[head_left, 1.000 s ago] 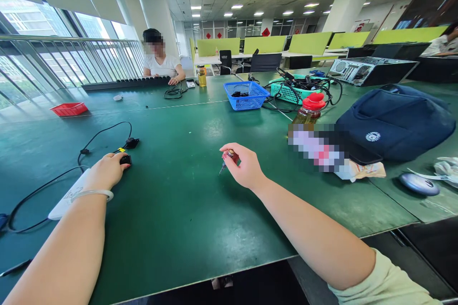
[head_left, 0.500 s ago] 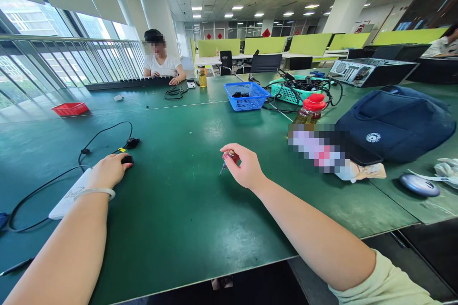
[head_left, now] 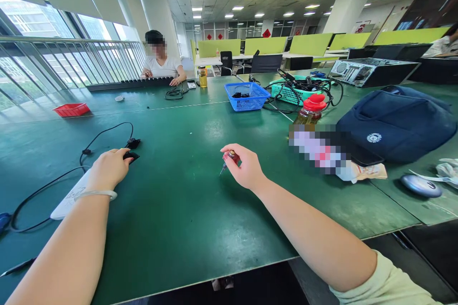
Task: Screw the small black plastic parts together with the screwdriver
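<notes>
My left hand [head_left: 109, 169] is closed in a pinch on a small black piece [head_left: 133, 156], held low over the left of the table; its exact kind I cannot make out. Below that wrist lies a white power bank-like box [head_left: 69, 195], partly hidden by my forearm. Near the middle, my right hand [head_left: 243, 164] is curled around a small screwdriver [head_left: 232, 155] with a reddish-brown handle. Its thin metal tip points down and left toward the green tabletop. The palm and the fingers behind hide part of the handle.
A black cable [head_left: 103, 131] loops beyond my left hand. Farther off are a red tray [head_left: 72, 110], a blue basket [head_left: 246, 101] and a green basket [head_left: 289, 93] of cables. A red-lidded bottle [head_left: 310, 109], navy bag [head_left: 397, 121] and mouse [head_left: 421, 185] stand at right. A person sits opposite.
My left hand has shifted slightly right and up, and the black piece in it has turned so that more of it shows. My right hand stays in place with the screwdriver.
</notes>
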`<state>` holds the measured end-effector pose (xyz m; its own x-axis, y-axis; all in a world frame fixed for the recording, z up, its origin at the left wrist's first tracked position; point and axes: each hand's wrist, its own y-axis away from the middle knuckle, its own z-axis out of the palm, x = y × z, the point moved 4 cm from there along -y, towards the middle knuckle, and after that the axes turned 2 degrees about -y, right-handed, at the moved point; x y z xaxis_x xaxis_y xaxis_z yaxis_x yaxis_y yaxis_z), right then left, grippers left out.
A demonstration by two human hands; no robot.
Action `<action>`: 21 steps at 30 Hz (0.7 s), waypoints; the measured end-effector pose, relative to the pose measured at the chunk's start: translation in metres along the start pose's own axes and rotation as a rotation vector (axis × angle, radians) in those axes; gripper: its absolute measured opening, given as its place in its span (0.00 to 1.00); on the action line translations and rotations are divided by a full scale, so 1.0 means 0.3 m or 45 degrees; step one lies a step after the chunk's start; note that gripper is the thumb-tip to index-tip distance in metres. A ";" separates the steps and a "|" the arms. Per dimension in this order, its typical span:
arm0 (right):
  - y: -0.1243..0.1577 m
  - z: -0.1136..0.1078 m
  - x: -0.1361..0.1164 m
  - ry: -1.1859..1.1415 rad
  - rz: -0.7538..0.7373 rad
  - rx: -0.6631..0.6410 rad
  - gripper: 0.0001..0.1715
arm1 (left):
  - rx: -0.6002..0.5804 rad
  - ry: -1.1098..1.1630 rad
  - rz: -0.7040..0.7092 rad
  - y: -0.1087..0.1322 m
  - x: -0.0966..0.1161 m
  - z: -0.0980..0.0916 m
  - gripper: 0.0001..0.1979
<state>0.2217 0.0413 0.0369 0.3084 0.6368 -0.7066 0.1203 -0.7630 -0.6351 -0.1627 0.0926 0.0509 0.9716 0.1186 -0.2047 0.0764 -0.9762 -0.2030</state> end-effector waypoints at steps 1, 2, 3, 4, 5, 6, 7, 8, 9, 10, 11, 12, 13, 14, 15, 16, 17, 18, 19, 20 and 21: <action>0.000 0.000 -0.001 0.000 0.000 0.001 0.08 | 0.070 0.025 0.027 0.008 0.029 -0.033 0.25; -0.001 -0.001 -0.003 0.003 -0.003 0.003 0.08 | 0.149 0.072 0.058 0.018 0.065 -0.070 0.25; -0.001 -0.001 -0.005 0.008 -0.008 0.008 0.08 | 0.209 0.131 0.119 0.031 0.112 -0.105 0.25; -0.001 -0.002 -0.007 0.014 -0.017 0.015 0.08 | 0.253 0.199 0.171 0.048 0.165 -0.138 0.24; 0.000 -0.003 -0.009 0.020 -0.030 0.023 0.08 | 0.285 0.278 0.240 0.068 0.226 -0.167 0.23; 0.000 -0.004 -0.012 0.024 -0.044 0.032 0.08 | 0.289 0.365 0.327 0.092 0.293 -0.189 0.22; 0.001 -0.006 -0.014 0.029 -0.058 0.042 0.08 | 0.255 0.444 0.435 0.118 0.366 -0.203 0.20; 0.001 -0.007 -0.015 0.034 -0.070 0.054 0.08 | 0.192 0.516 0.551 0.147 0.439 -0.210 0.19; 0.002 -0.010 -0.017 0.042 -0.082 0.072 0.08 | 0.111 0.576 0.666 0.177 0.510 -0.209 0.17; 0.003 -0.015 -0.020 0.051 -0.100 0.099 0.08 | 0.022 0.616 0.756 0.207 0.575 -0.202 0.16; 0.004 -0.020 -0.025 0.060 -0.124 0.134 0.08 | -0.054 0.632 0.795 0.232 0.630 -0.191 0.15; 0.006 -0.028 -0.032 0.068 -0.154 0.176 0.07 | -0.116 0.625 0.826 0.254 0.677 -0.177 0.14; 0.009 -0.036 -0.041 0.072 -0.189 0.221 0.07 | -0.150 0.624 0.849 0.271 0.715 -0.164 0.14; 0.012 -0.043 -0.051 0.072 -0.226 0.261 0.07 | -0.170 0.631 0.861 0.283 0.744 -0.151 0.13; 0.016 -0.050 -0.061 0.066 -0.259 0.297 0.06 | -0.172 0.640 0.856 0.290 0.766 -0.140 0.13; 0.020 -0.056 -0.071 0.055 -0.291 0.325 0.06 | -0.169 0.657 0.844 0.293 0.782 -0.130 0.14; 0.025 -0.059 -0.081 0.036 -0.323 0.345 0.06 | -0.164 0.679 0.818 0.293 0.791 -0.121 0.15; 0.030 -0.061 -0.091 0.015 -0.358 0.356 0.07 | -0.157 0.705 0.792 0.291 0.796 -0.114 0.16; 0.036 -0.061 -0.100 -0.006 -0.394 0.357 0.07 | -0.152 0.738 0.771 0.289 0.799 -0.107 0.17; 0.042 -0.058 -0.109 -0.021 -0.428 0.349 0.08 | -0.147 0.777 0.757 0.287 0.799 -0.102 0.17; 0.047 -0.054 -0.117 -0.030 -0.458 0.333 0.08 | -0.143 0.820 0.752 0.286 0.798 -0.096 0.17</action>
<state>0.2279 0.0064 0.0578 0.2689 0.8612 -0.4314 -0.0279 -0.4407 -0.8972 0.0829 0.0319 0.0121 0.7942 -0.5036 0.3401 -0.4898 -0.8618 -0.1324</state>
